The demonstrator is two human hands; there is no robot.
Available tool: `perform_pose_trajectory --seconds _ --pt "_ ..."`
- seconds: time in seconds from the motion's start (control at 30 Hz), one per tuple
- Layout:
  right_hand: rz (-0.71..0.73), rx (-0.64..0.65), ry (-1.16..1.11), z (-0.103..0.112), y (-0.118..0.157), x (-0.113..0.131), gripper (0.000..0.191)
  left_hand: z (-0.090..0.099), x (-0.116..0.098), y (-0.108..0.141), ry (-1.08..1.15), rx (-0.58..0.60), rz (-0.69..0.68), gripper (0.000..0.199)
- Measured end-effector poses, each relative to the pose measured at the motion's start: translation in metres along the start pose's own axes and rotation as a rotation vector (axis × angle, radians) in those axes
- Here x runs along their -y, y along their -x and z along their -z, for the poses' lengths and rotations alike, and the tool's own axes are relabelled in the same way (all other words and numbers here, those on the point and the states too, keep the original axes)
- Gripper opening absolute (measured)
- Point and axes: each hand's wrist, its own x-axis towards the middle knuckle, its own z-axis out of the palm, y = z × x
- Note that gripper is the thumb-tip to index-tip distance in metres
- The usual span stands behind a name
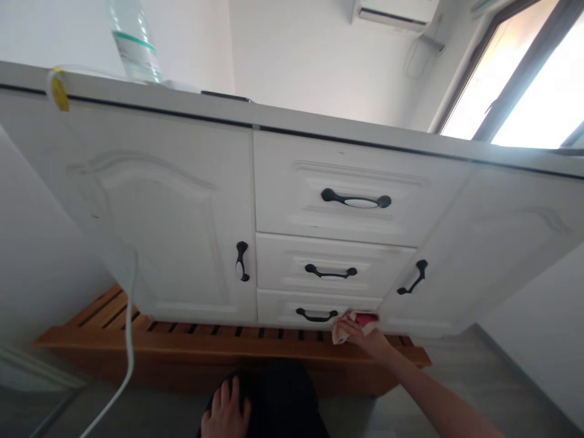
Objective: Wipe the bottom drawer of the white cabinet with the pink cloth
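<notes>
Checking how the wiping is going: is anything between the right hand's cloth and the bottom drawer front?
Nothing visible. The right hand presses the red cloth straight against the bottom drawer, just right of its black handle. The left hand rests low on the person's knee, away from the cabinet.

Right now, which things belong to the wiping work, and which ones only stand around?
In use: right hand, pink cloth, bottom drawer.

Standing by: left hand on the knee, water bottle, white cable, wooden slatted platform, upper drawers, cabinet doors.
</notes>
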Motion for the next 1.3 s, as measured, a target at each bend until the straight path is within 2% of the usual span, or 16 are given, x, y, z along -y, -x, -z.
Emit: perform_pose_trajectory --seconds 0.1,0.17,0.23,0.33,0.43,0.5,0.67,0.77,0.87,0.97,1.03,1.1,1.13,1.17,1.2,1.3 --pt "0.036 -0.027 0.297 0.035 0.012 -0.005 0.023 0.004 -0.001 0.000 -0.021 0.046 0.004 0.054" --pt "0.076 -0.093 0.561 0.042 0.013 -0.009 0.024 0.010 -0.003 0.001 -0.027 0.063 0.002 0.055" --pt "0.123 -0.146 0.819 0.037 0.011 -0.016 0.020 0.014 -0.005 0.002 -0.028 0.073 0.002 0.055" --pt "0.139 -0.114 1.048 0.013 0.011 -0.033 0.020 0.014 -0.009 0.002 -0.022 0.089 0.011 0.056" --pt "0.040 -0.067 1.015 -0.017 0.019 -0.054 0.023 0.008 -0.010 0.001 -0.005 0.105 0.015 0.056" --pt "-0.015 -0.085 0.974 -0.034 0.024 -0.062 0.025 0.006 -0.009 0.002 0.000 0.110 0.003 0.057" --pt "-0.065 -0.109 0.921 -0.050 0.034 -0.052 0.032 0.012 -0.005 0.007 -0.049 0.135 0.014 0.057" --pt "-0.132 -0.177 0.723 -0.047 0.045 -0.038 0.043 0.007 0.001 0.010 -0.033 0.092 0.022 0.057" --pt "-0.208 -0.325 0.245 -0.046 0.065 -0.025 0.045 -0.007 0.006 0.015 0.049 0.039 -0.012 0.057" --pt "-0.407 -0.456 -0.252 -0.049 0.094 -0.008 0.046 -0.011 -0.001 0.023 0.267 -0.046 -0.059 0.059" --pt "-0.540 -0.494 -0.551 -0.054 0.115 0.008 0.055 0.003 -0.020 0.030 0.525 -0.131 -0.119 0.057" --pt "-0.595 -0.504 -0.761 -0.058 0.131 0.028 0.057 0.033 -0.048 0.039 0.836 -0.194 -0.223 0.052" --pt "-0.602 -0.513 -0.821 -0.060 0.135 0.038 0.056 0.051 -0.065 0.044 0.987 -0.181 -0.265 0.052" --pt "-0.609 -0.526 -0.860 -0.061 0.138 0.048 0.055 0.071 -0.081 0.049 1.136 -0.129 -0.297 0.051" --pt "-0.610 -0.540 -0.881 -0.062 0.139 0.057 0.054 0.091 -0.096 0.055 1.284 -0.012 -0.326 0.050" --pt "-0.567 -0.542 -0.896 -0.059 0.133 0.077 0.053 0.135 -0.129 0.067 1.605 0.493 -0.335 0.051"
